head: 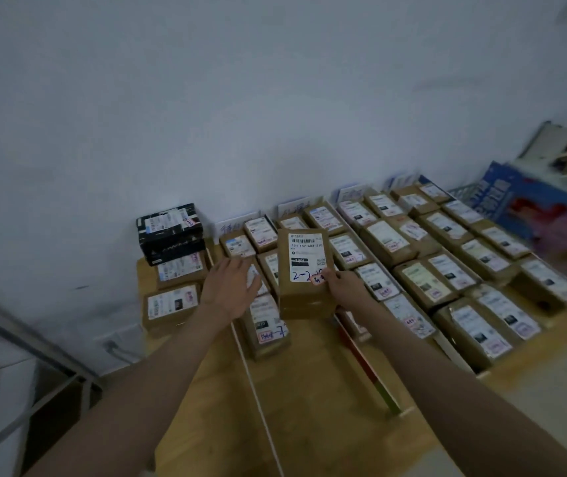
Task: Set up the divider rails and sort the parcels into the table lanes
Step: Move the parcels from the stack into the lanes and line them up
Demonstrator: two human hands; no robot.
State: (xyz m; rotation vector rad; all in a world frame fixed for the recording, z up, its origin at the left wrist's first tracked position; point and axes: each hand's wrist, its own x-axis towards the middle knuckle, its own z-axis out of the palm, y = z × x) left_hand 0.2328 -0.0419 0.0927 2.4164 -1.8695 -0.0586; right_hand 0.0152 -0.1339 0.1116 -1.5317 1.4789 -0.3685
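My right hand [345,287] grips a brown cardboard parcel [304,297] by its right edge and holds it up above the wooden table [309,390], its white label facing me. My left hand [230,290] hovers just left of that parcel with fingers spread, holding nothing. Below it lies another brown parcel [266,327] in the second lane. A white divider rail [258,397] runs toward me on the left, and a rail with a red and green side [370,370] runs on the right. Several labelled parcels fill the lanes to the right [447,270].
A black box [170,232] sits stacked on brown parcels in the leftmost lane by the wall. Paper lane tags [294,208] stand against the wall. A blue printed bag and clutter [523,197] lie beyond the table's right end. A metal frame [27,346] stands left.
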